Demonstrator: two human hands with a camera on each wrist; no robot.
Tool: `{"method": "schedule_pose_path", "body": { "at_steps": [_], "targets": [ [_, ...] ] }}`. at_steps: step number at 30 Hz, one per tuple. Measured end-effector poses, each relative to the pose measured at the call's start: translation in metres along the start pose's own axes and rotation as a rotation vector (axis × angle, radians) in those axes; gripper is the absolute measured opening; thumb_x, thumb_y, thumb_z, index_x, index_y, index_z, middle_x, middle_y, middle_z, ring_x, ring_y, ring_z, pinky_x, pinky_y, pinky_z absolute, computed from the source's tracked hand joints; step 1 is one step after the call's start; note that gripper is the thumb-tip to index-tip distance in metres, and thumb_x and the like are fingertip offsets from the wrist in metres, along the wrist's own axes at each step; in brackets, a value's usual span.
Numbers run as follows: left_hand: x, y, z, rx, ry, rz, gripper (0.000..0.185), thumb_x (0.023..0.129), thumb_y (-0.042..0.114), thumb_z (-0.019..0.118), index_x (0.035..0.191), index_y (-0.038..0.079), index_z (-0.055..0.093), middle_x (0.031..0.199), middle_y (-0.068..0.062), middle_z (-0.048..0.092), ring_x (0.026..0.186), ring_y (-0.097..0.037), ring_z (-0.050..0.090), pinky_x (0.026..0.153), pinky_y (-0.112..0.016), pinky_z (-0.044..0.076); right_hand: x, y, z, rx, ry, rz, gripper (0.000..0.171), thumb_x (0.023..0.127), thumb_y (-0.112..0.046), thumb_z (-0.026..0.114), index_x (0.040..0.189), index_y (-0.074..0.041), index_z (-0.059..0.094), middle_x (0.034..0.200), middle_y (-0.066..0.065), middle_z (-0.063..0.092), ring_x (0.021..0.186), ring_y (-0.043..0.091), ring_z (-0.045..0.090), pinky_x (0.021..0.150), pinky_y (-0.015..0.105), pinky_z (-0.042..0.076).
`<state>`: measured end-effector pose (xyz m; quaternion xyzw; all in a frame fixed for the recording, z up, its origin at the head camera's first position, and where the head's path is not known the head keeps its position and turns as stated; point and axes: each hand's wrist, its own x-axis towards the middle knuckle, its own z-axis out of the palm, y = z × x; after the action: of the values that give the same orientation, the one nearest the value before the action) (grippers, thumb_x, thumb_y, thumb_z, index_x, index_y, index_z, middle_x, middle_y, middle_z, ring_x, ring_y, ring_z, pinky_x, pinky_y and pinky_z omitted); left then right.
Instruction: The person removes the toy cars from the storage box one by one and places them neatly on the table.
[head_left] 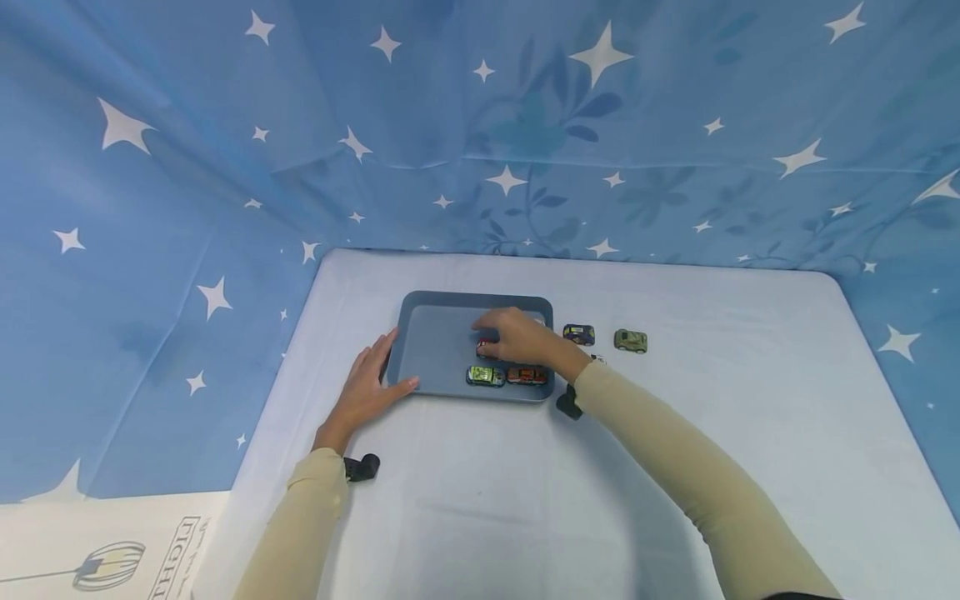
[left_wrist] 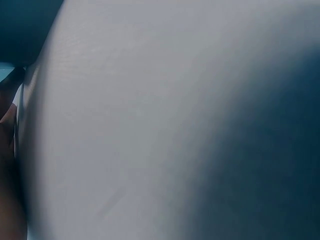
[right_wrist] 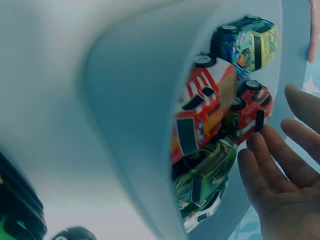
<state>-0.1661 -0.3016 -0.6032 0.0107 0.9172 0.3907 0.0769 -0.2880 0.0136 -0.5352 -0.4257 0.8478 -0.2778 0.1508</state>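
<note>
With the left hand [head_left: 367, 387] flat against the tray [head_left: 435, 346], the right hand [head_left: 517, 333], fingers loosely spread, should leave the red car [head_left: 486, 347] clear of its neighbours.

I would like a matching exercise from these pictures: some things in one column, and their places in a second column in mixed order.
Things:
1. left hand
2. right hand
3. olive toy car
4. green toy car

Places:
A. on the table, right of the tray
B. inside the tray, near its front edge
C. resting on the tray's left rim
D. over the tray, above a red car

Pairs: 1-C, 2-D, 3-A, 4-B
</note>
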Motion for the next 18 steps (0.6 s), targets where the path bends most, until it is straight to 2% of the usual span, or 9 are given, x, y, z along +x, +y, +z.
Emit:
{"method": "schedule_pose_path", "body": {
  "at_steps": [11, 18],
  "targets": [
    [-0.002, 0.003, -0.001, -0.01, -0.002, -0.009, 0.102, 0.094, 0.058, 0.074, 0.174, 0.033, 0.016, 0.179, -0.013, 0.013, 0.162, -0.045, 0.004, 0.119, -0.078, 0.016, 0.0, 0.006, 0.014, -0.007, -0.007, -0.013, 0.035, 0.099, -0.006, 0.077, 0.131, 0.007, 0.072, 0.13, 0.02, 0.072, 0.125, 0.034, 0.066, 0.107, 0.045, 0.053],
    [0.0, 0.003, -0.001, -0.002, 0.0, -0.003, 0.101, 0.095, 0.056, 0.074, 0.174, 0.031, 0.017, 0.179, -0.013, 0.013, 0.162, -0.045, 0.004, 0.12, -0.076, 0.015, 0.0, 0.005, 0.014, -0.029, -0.007, 0.004, 0.036, 0.098, -0.004, 0.078, 0.131, 0.007, 0.071, 0.13, 0.019, 0.071, 0.122, 0.033, 0.067, 0.105, 0.045, 0.054]
  ]
}}
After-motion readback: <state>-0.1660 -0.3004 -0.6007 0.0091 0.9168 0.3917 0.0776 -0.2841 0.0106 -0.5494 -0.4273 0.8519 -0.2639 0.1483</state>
